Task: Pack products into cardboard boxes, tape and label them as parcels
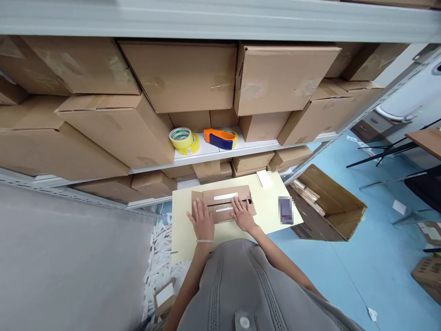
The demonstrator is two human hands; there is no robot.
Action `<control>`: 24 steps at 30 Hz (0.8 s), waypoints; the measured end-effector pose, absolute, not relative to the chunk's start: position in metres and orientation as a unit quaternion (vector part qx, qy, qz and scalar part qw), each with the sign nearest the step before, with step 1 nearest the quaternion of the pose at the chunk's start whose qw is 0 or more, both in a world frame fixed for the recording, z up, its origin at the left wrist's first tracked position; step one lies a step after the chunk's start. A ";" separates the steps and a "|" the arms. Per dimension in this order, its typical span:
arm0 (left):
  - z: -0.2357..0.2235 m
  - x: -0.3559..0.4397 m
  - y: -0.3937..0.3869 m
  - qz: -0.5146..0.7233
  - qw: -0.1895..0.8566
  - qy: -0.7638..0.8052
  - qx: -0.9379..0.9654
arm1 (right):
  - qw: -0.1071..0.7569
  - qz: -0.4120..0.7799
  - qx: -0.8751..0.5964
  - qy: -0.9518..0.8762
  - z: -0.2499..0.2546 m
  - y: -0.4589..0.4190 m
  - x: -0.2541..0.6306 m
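A small brown cardboard box (223,215) lies on the pale yellow table (184,246) in front of me. Its top flaps nearly meet, with a dark gap along the seam, and white strips sit on both flaps. My left hand (202,223) rests on the box's left end, fingers stretched out. On the right part of the flaps lies my right hand (244,215), its fingers spread flat across the seam. Neither hand grips anything. To the right on the table are a blurred dark phone-like object (285,210) and a small white block (264,178).
Tape rolls (184,140) and an orange-and-blue tape dispenser (220,139) sit on the shelf (203,154) ahead, among large cardboard boxes (186,78). A big open carton (330,202) holding small packages stands right of the table. White paper strips (160,253) litter the floor at left.
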State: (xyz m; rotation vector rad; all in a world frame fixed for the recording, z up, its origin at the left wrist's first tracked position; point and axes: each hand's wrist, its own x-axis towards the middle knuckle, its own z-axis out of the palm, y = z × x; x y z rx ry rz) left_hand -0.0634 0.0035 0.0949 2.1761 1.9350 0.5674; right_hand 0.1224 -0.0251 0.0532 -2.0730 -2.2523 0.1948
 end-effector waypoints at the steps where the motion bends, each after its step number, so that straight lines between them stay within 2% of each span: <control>1: 0.098 -0.064 0.005 0.204 0.088 0.668 0.710 | 0.037 0.066 -0.677 -0.732 0.052 -0.025 0.122; 6: 0.101 -0.073 0.014 0.233 0.116 0.703 0.661 | 0.038 0.075 -0.677 -0.731 0.050 -0.028 0.122; 13: 0.098 -0.065 0.013 0.262 0.138 0.641 0.708 | 0.027 0.070 -0.680 -0.729 0.051 -0.028 0.120; 24: 0.055 -0.045 0.004 0.139 0.150 0.569 0.797 | 0.018 0.071 -0.676 -0.733 0.048 -0.030 0.122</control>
